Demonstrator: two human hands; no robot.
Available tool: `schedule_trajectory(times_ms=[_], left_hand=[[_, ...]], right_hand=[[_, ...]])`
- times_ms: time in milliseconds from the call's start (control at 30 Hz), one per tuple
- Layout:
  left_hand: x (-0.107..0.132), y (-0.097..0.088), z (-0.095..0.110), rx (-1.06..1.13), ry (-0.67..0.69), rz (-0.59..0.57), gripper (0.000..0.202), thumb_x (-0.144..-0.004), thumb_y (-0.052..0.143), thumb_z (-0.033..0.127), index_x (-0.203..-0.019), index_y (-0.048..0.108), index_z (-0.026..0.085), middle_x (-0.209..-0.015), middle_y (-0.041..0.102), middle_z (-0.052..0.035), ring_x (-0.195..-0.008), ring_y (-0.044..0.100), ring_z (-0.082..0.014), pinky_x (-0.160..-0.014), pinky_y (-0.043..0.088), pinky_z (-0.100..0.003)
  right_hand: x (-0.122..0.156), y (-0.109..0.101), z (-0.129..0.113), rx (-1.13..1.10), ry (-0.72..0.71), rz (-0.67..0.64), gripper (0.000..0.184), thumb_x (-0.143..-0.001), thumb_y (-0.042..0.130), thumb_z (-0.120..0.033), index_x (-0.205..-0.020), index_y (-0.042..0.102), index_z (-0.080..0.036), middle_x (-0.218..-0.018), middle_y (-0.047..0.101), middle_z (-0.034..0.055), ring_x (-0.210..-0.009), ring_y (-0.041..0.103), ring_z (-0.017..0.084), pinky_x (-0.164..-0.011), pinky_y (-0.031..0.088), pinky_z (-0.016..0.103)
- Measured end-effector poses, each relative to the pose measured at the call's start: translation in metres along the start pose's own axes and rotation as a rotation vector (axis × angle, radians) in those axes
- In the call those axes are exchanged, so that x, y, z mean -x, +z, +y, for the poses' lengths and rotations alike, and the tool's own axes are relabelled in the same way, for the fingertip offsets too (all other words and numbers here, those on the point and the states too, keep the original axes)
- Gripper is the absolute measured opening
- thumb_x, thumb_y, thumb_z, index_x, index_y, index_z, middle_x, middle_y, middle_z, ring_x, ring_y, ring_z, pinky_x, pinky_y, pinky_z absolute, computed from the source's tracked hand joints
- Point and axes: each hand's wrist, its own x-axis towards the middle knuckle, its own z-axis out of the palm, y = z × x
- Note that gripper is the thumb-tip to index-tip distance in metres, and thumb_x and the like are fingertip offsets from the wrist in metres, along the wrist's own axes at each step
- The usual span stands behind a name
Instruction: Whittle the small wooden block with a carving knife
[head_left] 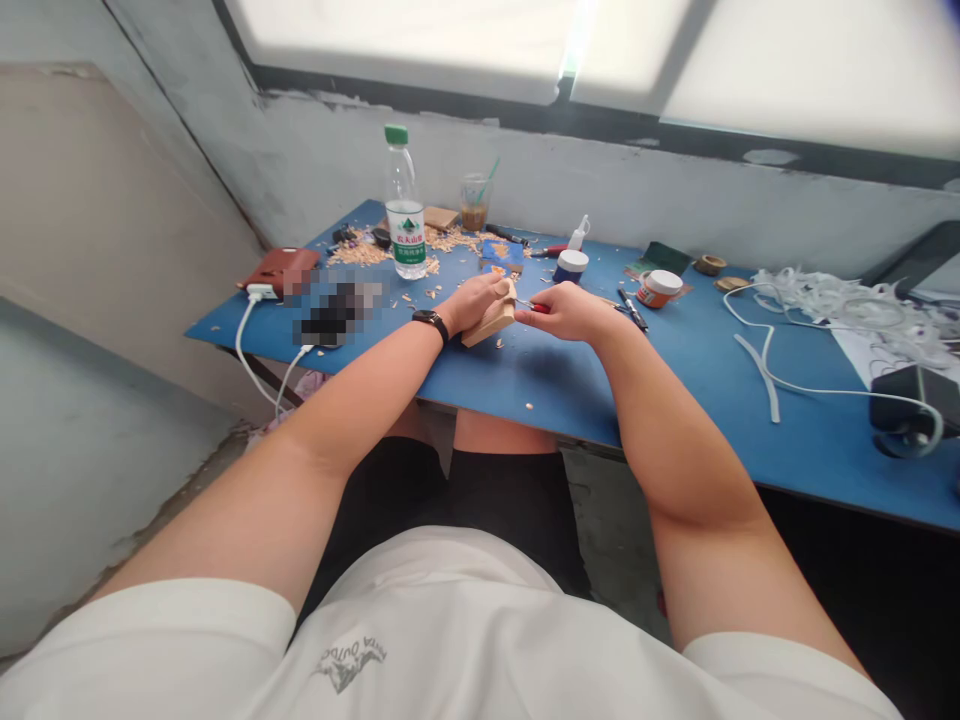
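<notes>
My left hand [478, 300], with a dark watch at the wrist, is closed around a pale wooden block [491, 326] held just above the front part of the blue table. My right hand [564, 311] grips a carving knife [538, 308] with a red handle. Its metal end points left and meets the upper right part of the block, beside my left thumb. Most of the handle is hidden in my right fist. A few wood chips lie on the table below the block.
A water bottle [406, 225] stands behind my left hand among wood shavings [360, 248]. Two jars, one blue-labelled [571, 266] and one orange-labelled [659, 289], are at the back right. A cup [475, 203] stands by the wall. White cables [817, 388] and a black device [909, 400] lie right.
</notes>
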Motion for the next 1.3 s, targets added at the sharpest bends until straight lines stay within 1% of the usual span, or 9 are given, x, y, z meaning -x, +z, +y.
schedule_trajectory(times_ms=[67,367,500,600,800,900,1000,1133,1300], left_hand=[[0.0,-0.001,0.001,-0.006,0.027,-0.02,0.041,-0.113,0.076,0.049,-0.082,0.062,0.025,-0.082,0.057,-0.0004,-0.083,0.053,-0.0213,-0.087,0.05,-0.037],[0.0,0.002,0.007,-0.008,0.013,-0.005,0.042,-0.117,0.068,0.043,-0.08,0.057,0.025,-0.076,0.054,0.0011,-0.077,0.051,-0.0188,-0.083,0.051,-0.034],[0.001,0.0,0.006,-0.022,-0.023,-0.006,0.052,-0.119,0.069,0.059,-0.08,0.06,0.026,-0.067,0.054,0.0003,-0.072,0.051,-0.0191,-0.073,0.047,-0.034],[0.002,0.0,0.006,-0.018,-0.046,-0.022,0.061,-0.118,0.071,0.071,-0.078,0.061,0.025,-0.064,0.054,-0.0002,-0.069,0.049,-0.0188,-0.071,0.044,-0.035],[0.0,0.003,0.01,-0.004,-0.044,0.0,0.05,-0.114,0.07,0.047,-0.071,0.056,0.025,-0.074,0.057,-0.001,-0.074,0.049,-0.0196,-0.079,0.045,-0.038],[0.001,0.005,0.012,0.034,-0.036,-0.034,0.05,-0.112,0.073,0.044,-0.07,0.055,0.025,-0.074,0.055,0.0,-0.074,0.05,-0.019,-0.082,0.047,-0.038],[0.001,0.006,0.012,0.081,-0.029,-0.053,0.05,-0.112,0.076,0.046,-0.072,0.055,0.025,-0.074,0.054,0.0013,-0.074,0.05,-0.0183,-0.083,0.049,-0.037],[-0.002,0.007,0.007,0.098,-0.021,-0.048,0.042,-0.112,0.067,0.037,-0.074,0.055,0.025,-0.075,0.055,0.0006,-0.073,0.05,-0.0181,-0.082,0.047,-0.037],[-0.006,0.003,0.0,0.064,0.006,-0.039,0.037,-0.111,0.068,0.036,-0.076,0.059,0.024,-0.076,0.058,-0.0006,-0.076,0.05,-0.0182,-0.082,0.046,-0.036]], right_hand=[[-0.002,0.002,0.0,0.008,0.017,0.01,0.074,-0.117,0.078,-0.078,-0.074,0.045,-0.028,-0.066,0.04,-0.0036,-0.075,0.04,0.018,-0.073,0.032,0.039],[-0.012,0.01,0.006,0.019,0.062,0.096,0.076,-0.112,0.084,-0.082,-0.072,0.048,-0.028,-0.066,0.044,-0.0024,-0.075,0.042,0.019,-0.073,0.033,0.039],[-0.014,0.012,0.004,0.021,0.087,0.142,0.084,-0.107,0.079,-0.098,-0.072,0.049,-0.029,-0.066,0.047,-0.0005,-0.075,0.044,0.02,-0.071,0.033,0.04],[-0.012,0.009,-0.001,0.019,0.1,0.113,0.088,-0.105,0.076,-0.105,-0.072,0.048,-0.029,-0.065,0.046,-0.0008,-0.074,0.043,0.02,-0.07,0.032,0.04],[0.005,-0.006,-0.016,0.005,0.065,-0.006,0.087,-0.112,0.067,-0.103,-0.074,0.045,-0.028,-0.066,0.042,-0.0012,-0.071,0.041,0.019,-0.069,0.035,0.039],[0.01,-0.011,-0.019,-0.002,0.091,-0.089,0.088,-0.11,0.067,-0.107,-0.076,0.045,-0.028,-0.068,0.043,-0.0007,-0.07,0.042,0.019,-0.067,0.034,0.039],[0.01,-0.012,-0.017,-0.011,0.106,-0.113,0.086,-0.112,0.067,-0.104,-0.077,0.045,-0.028,-0.069,0.041,-0.0012,-0.071,0.041,0.019,-0.067,0.033,0.039],[0.008,-0.01,-0.013,0.008,0.105,-0.076,0.083,-0.115,0.069,-0.097,-0.076,0.045,-0.028,-0.067,0.04,-0.0014,-0.07,0.04,0.018,-0.067,0.033,0.039],[0.004,-0.008,-0.013,0.032,0.12,-0.027,0.074,-0.122,0.073,-0.072,-0.071,0.045,-0.027,-0.063,0.039,-0.0019,-0.069,0.04,0.018,-0.069,0.034,0.04]])
